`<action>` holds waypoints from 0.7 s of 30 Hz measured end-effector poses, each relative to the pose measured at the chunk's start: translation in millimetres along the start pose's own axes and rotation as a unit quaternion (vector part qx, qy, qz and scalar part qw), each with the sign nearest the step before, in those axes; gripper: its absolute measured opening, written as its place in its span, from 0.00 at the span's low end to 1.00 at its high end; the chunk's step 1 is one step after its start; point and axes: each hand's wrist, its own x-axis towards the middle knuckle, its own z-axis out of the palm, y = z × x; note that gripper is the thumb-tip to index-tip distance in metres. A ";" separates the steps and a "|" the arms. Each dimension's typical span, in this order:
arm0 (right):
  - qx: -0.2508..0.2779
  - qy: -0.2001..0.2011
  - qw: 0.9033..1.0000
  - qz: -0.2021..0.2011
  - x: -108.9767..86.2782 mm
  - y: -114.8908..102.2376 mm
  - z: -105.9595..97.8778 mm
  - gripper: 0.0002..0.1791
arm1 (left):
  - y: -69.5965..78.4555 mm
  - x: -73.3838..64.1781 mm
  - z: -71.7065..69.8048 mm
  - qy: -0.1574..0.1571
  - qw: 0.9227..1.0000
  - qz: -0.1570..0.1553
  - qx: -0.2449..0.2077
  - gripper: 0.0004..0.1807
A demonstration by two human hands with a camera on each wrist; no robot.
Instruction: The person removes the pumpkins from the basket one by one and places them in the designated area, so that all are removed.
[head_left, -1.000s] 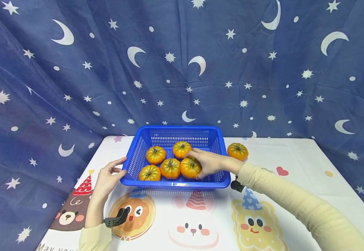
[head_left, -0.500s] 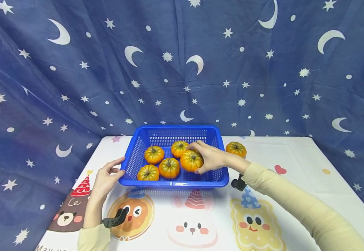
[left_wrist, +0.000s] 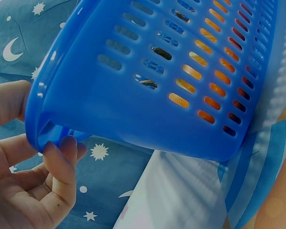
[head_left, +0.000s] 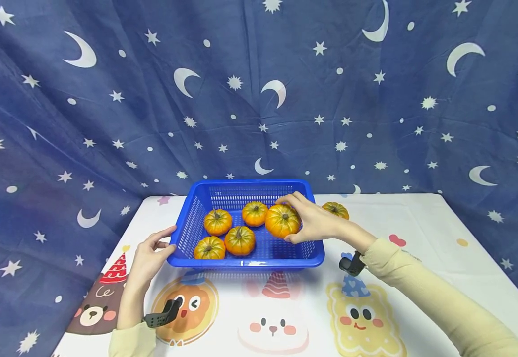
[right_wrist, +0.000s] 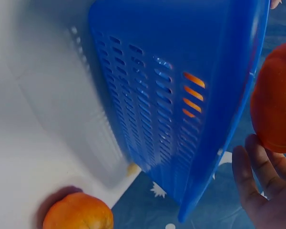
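In the head view, my right hand (head_left: 311,219) grips a small orange pumpkin (head_left: 282,221) with green-yellow streaks, raised within the right half of a blue plastic basket (head_left: 245,264). Its thumb lies below the pumpkin and the fingers curl over the top. The right wrist view shows that pumpkin (right_wrist: 275,105) above the rim level, with fingertips against its side. At the basket's left end, my left hand (head_left: 149,255) pinches the rim; in the left wrist view its thumb and fingers (left_wrist: 59,167) close round the rim's edge. Several more pumpkins, including one at the front (head_left: 239,241), lie inside the basket.
Just right of the basket another pumpkin (head_left: 336,209) sits on the table, partly hidden by my right forearm. A white tablecloth (head_left: 428,233) with cartoon prints covers the table. Behind hangs a dark blue curtain (head_left: 223,163) with moons and stars.
My right hand has lifted the pumpkin from beside the others, up and slightly right. The left hand keeps its hold on the basket rim. The head view has shifted a little.
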 end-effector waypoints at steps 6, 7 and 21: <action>-0.007 0.019 1.000 0.003 -8.0 3.0 -9.6 0.43 | -1.3 0.4 0.9 0.008 1.000 0.001 0.005 0.26; -0.007 0.022 1.000 0.004 -9.7 4.0 -11.0 0.43 | -1.4 0.4 1.0 0.010 1.000 0.002 0.006 0.26; -0.013 0.059 0.996 0.061 -41.1 22.9 -30.8 0.45 | -3.2 1.9 1.6 0.003 1.000 -0.005 0.005 0.27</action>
